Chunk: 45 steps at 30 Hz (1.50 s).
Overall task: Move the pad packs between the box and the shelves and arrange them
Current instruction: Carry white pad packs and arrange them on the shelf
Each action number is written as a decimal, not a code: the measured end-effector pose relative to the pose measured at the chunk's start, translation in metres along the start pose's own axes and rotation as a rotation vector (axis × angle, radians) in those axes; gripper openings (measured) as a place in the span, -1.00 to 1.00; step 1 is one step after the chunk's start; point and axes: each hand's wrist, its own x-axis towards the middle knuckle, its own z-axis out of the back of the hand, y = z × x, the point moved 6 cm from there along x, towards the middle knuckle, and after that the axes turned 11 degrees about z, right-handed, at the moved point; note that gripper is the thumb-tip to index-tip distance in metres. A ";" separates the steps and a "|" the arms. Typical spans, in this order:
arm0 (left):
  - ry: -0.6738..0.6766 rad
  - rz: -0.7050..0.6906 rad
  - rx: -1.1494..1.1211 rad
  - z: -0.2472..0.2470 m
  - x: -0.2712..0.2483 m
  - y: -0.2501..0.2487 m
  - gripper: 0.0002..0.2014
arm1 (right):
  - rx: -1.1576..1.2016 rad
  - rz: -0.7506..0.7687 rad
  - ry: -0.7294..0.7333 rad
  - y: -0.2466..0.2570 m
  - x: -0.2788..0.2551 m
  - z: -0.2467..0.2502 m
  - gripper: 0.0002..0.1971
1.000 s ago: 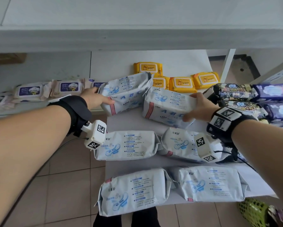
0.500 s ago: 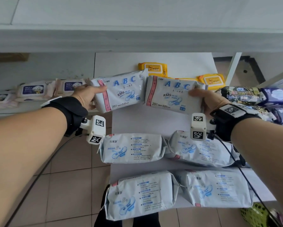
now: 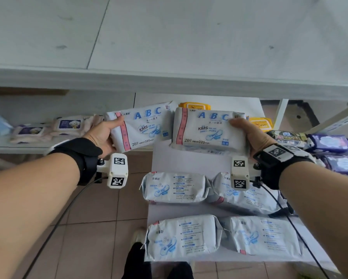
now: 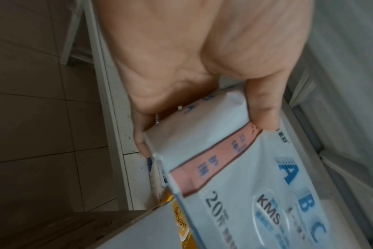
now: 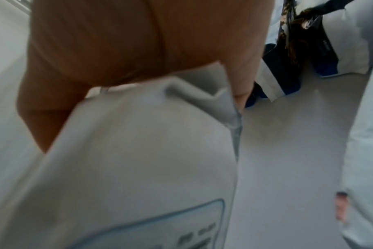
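hands each grip one pack by end: left hand (image 3: 102,135) holds left abc pack (image 3: 143,127), right hand (image 3: 253,137) holds right abc pack (image 3: 207,129), fronts up, likely for shelving.

Close and blurred. Right hand (image 5: 138,50) gripping the end of a white soft plastic pad pack with a pale blue printed panel (image 5: 143,168); thumb and fingers curled over its folded seam. Right of that pack, bare white surface (image 5: 287,151). Beyond, dark blue and black patterned packs (image 5: 292,55).
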 end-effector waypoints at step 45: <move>-0.086 -0.369 -0.251 0.363 -0.218 -0.171 -0.36 | 0.407 0.324 0.247 0.074 -0.137 -0.516 -0.71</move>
